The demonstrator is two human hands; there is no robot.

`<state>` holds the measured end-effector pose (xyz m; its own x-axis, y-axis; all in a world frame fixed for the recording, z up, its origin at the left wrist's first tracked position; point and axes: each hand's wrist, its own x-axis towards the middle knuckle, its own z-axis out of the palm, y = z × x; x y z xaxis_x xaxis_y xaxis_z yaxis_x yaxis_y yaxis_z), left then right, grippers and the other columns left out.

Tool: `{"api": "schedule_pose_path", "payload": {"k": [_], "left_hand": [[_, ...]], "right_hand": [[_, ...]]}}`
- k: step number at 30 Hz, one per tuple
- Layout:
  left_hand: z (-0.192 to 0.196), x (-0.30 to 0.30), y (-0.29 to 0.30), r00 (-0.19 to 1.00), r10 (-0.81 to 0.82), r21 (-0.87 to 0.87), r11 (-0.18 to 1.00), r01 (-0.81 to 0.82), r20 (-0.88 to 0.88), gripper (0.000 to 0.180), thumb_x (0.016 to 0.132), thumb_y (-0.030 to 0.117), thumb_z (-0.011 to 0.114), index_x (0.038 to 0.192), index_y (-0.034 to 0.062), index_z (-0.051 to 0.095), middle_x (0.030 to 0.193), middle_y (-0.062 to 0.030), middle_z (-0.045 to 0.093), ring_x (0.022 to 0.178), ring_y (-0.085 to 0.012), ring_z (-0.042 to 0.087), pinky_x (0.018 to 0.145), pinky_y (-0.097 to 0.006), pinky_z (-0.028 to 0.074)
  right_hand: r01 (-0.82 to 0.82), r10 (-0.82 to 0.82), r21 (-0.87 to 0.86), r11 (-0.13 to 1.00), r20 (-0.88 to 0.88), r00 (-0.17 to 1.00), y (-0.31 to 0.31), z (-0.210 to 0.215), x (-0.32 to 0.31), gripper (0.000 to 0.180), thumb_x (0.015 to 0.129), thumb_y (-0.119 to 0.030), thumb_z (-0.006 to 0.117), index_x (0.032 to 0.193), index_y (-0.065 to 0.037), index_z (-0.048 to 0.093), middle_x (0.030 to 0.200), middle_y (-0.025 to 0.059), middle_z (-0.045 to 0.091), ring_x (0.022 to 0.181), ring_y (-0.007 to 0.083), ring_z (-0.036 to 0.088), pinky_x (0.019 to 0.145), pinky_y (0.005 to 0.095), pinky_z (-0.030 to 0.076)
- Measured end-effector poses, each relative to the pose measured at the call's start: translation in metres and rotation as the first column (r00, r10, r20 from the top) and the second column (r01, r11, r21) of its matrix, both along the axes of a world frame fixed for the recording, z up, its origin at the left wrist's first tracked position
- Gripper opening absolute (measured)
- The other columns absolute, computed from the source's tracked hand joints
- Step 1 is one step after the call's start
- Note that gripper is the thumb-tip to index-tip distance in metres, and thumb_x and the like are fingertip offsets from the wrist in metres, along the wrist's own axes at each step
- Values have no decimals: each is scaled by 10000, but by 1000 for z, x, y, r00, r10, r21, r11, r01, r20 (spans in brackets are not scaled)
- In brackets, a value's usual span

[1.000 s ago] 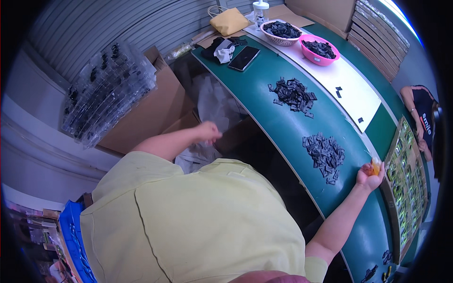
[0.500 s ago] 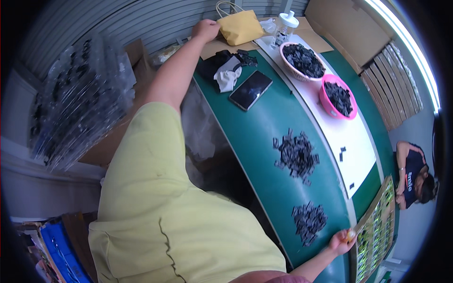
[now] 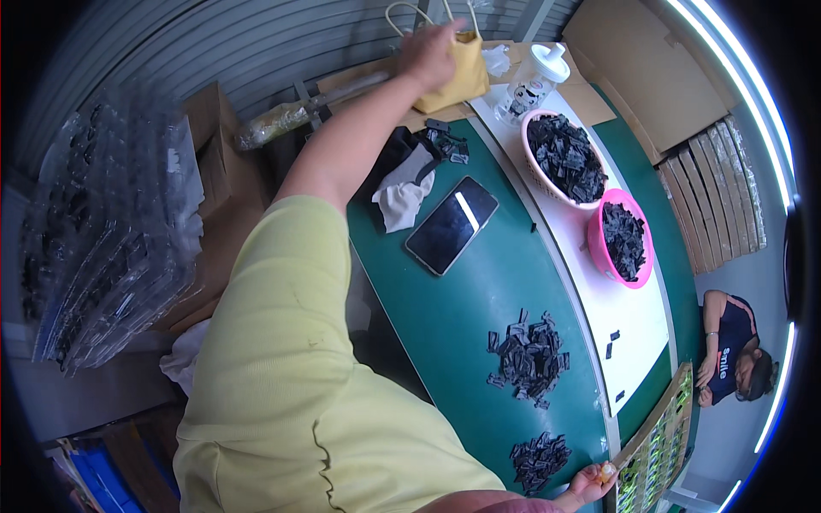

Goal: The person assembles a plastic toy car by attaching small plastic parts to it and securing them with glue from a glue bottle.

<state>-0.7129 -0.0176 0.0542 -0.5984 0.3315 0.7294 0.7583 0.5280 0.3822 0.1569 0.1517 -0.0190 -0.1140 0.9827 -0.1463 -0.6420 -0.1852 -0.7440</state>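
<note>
Yellow bag [image 3: 464, 79], one; black piles [image 3: 530, 355], two

Person's left hand [image 3: 429, 58] by yellow bag [image 3: 467, 79], beyond phone [image 3: 446, 232]; right hand [image 3: 587, 486], well apart from phone, grips small orange-white item [image 3: 607, 471].

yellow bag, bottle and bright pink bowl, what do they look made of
Yellow bag: perhaps matt fabric or imitation leather; slack sides, little shine. Bottle: glass or clear plastic, being see-through; opaque white lid probably plastic. Bright pink bowl: likely smooth plastic, from its even colour.
</note>
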Motion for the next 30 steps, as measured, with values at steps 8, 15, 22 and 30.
{"api": "schedule_pose_path", "payload": {"k": [8,15,22,30], "left_hand": [[-24,47,-16,805,-358,-457,881,123,-472,354,803,120,527,1151,118,594,1202,-1,563,984,-175,558,874,-322,429],[-37,51,-28,687,-522,-504,825,256,-505,341,844,161,549,1172,81,596,990,-7,611,851,-177,584,775,-317,487],[-47,52,-35,705,-596,-563,756,333,-384,293,833,138,559,1112,72,623,1027,-23,624,868,-192,602,759,-331,501],[-51,50,-35,654,-678,-610,685,397,-335,184,820,89,527,983,66,608,1087,-65,603,892,-236,613,775,-348,514]], "right_hand": [[-140,140,17,990,-2,990,-13,15,-13,347,930,-331,490,719,-83,609,715,31,611,646,157,548,596,326,451],[-161,161,33,986,-18,987,-11,12,-13,319,924,-335,501,718,-103,576,697,14,562,649,144,519,610,309,431],[-184,179,74,980,68,982,-7,4,-6,312,917,-361,516,734,-116,575,715,13,565,657,138,512,615,306,424],[15,-16,50,999,26,1000,2,-16,13,302,936,-286,541,971,13,552,839,113,595,571,136,489,448,220,395]]}}
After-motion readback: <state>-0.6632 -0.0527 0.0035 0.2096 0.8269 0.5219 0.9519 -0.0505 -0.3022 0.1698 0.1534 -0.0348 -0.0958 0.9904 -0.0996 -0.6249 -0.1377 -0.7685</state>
